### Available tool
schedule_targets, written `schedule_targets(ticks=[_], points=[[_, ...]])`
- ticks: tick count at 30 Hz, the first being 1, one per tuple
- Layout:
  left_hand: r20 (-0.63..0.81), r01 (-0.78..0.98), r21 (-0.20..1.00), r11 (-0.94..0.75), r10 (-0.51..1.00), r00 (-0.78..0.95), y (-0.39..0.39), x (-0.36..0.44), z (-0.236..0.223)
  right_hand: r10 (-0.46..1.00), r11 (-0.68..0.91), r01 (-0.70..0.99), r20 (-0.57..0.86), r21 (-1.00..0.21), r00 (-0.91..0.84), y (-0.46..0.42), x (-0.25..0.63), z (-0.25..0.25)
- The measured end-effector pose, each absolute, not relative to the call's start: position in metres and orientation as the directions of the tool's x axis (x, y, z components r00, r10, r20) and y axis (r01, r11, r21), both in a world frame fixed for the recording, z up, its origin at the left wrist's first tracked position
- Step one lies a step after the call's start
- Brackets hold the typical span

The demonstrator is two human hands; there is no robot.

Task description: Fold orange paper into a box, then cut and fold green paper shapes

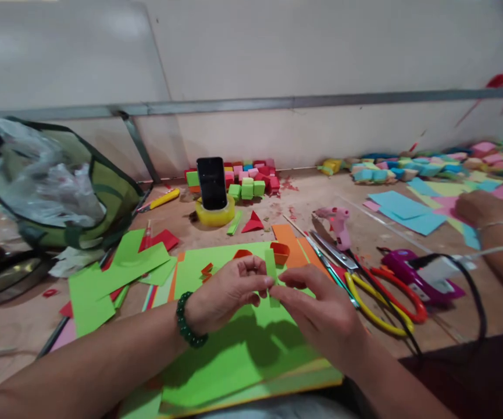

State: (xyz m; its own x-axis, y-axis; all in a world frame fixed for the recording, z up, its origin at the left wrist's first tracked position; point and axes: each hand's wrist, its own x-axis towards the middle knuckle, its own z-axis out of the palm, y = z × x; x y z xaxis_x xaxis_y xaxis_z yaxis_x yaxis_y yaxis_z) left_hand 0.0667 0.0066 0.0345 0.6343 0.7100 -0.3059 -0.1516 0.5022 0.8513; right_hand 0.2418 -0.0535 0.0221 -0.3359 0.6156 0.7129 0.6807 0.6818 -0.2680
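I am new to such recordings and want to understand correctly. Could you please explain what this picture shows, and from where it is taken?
There is no machine here, only a person working with two bare hands. The picture comes from one camera worn on that person's head, looking forward and down.

The left hand, below which a green beaded bracelet circles the wrist, and the right hand pinch a narrow light-green paper strip above a stack of bright-green paper sheets.

Farther back, a black phone stands upright at a yellow tape roll, near small green paper blocks. Rightward lie steel-bladed scissors and a pink glue gun. Another person's hand is at the right.
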Motion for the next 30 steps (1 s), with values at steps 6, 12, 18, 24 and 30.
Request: schedule_targets(ticks=[6, 12, 18, 24, 30], points=[[-0.298, -0.07, 0.895, 0.44, 0.707, 0.642, 0.006, 0.066, 0.024, 0.553, 0.786, 0.54, 0.733, -0.301, -0.396, -0.053, 0.243, 0.023], [-0.232, 0.008, 0.96, 0.28, 0.782, 0.578, 0.005, 0.069, 0.022, 0.733, 0.631, 0.577, 0.642, -0.518, -0.225, -0.051, 0.242, 0.016], [-0.229, 0.066, 0.97, 0.236, 0.778, 0.585, 0.003, 0.069, 0.019, 0.931, 0.345, 0.509, 0.356, -0.789, -0.08, -0.051, 0.24, 0.012], [-0.177, 0.054, 0.982, 0.181, 0.789, 0.589, 0.001, 0.069, 0.018, 0.996, 0.071, 0.296, 0.086, -0.952, 0.037, -0.05, 0.237, 0.012], [-0.216, 0.027, 0.969, 0.247, 0.784, 0.582, -0.001, 0.071, 0.022, 0.998, 0.014, 0.291, 0.032, -0.957, 0.059, -0.049, 0.238, 0.014]])
